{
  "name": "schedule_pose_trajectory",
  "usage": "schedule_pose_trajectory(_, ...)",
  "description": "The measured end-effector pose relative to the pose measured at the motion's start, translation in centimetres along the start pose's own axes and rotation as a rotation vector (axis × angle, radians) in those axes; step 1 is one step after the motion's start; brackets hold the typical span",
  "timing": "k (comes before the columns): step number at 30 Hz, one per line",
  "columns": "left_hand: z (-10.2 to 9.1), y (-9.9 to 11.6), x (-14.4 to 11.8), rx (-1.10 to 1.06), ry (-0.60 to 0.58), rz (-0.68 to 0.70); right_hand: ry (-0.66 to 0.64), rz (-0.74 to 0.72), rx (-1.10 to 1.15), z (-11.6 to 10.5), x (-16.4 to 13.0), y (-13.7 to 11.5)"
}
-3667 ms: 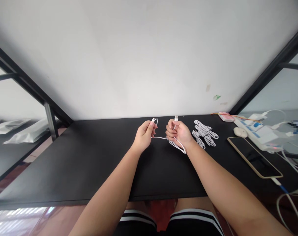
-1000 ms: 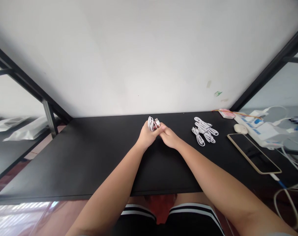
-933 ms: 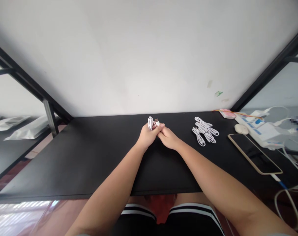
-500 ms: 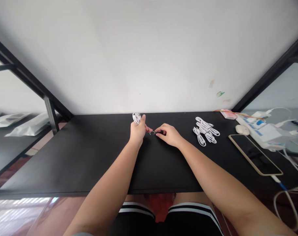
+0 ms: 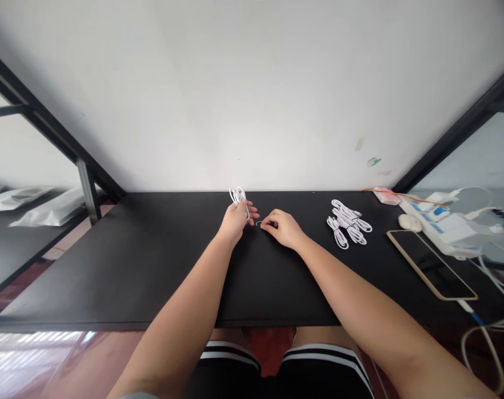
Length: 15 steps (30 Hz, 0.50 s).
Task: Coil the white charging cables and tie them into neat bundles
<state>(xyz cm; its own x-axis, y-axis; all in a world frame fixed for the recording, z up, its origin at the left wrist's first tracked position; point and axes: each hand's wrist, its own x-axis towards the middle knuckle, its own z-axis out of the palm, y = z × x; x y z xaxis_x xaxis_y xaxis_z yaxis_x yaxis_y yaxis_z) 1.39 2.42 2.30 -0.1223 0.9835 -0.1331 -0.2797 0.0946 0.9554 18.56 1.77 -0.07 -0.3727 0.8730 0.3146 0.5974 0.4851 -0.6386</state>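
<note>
My left hand (image 5: 235,219) grips a coiled white cable (image 5: 238,195) between thumb and fingers, its loops standing up above the thumb. Just to the right, my right hand (image 5: 284,228) pinches a thin, pale curved piece like a twist tie (image 5: 258,223) between thumb and forefinger. That piece reaches into the small gap between the two hands, over the black desk (image 5: 169,255). Further right lies a pile of coiled white cables (image 5: 348,221), bound with dark ties.
A phone (image 5: 432,265) with a cable plugged in lies at the right. Behind it are a white earphone case (image 5: 410,223), a power strip (image 5: 430,224) with chargers and a pinkish block (image 5: 386,195). Plastic bags (image 5: 55,209) sit beyond the left frame bar (image 5: 88,191).
My left hand has turned, so the coiled cable now stands more upright and its fingers point right. My right hand has shifted slightly left, still pinching the thin piece.
</note>
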Motion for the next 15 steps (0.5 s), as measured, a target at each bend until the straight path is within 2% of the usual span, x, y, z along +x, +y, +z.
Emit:
schedule_pose_trajectory(3, 0.1, 0.1, -0.7, 0.081, -0.139, -0.006, 0.076, 0.033, 0.063, -0.2, 0.1, 0.3)
schedule_pose_trajectory(6, 0.3, 0.5, -1.2, 0.106, -0.142, -0.036, 0.156, 0.056, 0.118, -0.4, 0.2, 0.5)
schedule_pose_trajectory(11, 0.8, 1.2, -1.4, -0.052, -0.17, -0.228, 0.261, 0.078, 0.145, -0.4, 0.3, 0.8)
schedule_pose_trajectory(15, 0.9, 0.8, -1.8, -0.002, -0.27, -0.125, 0.285, 0.083, 0.157, -0.4, 0.2, 0.8)
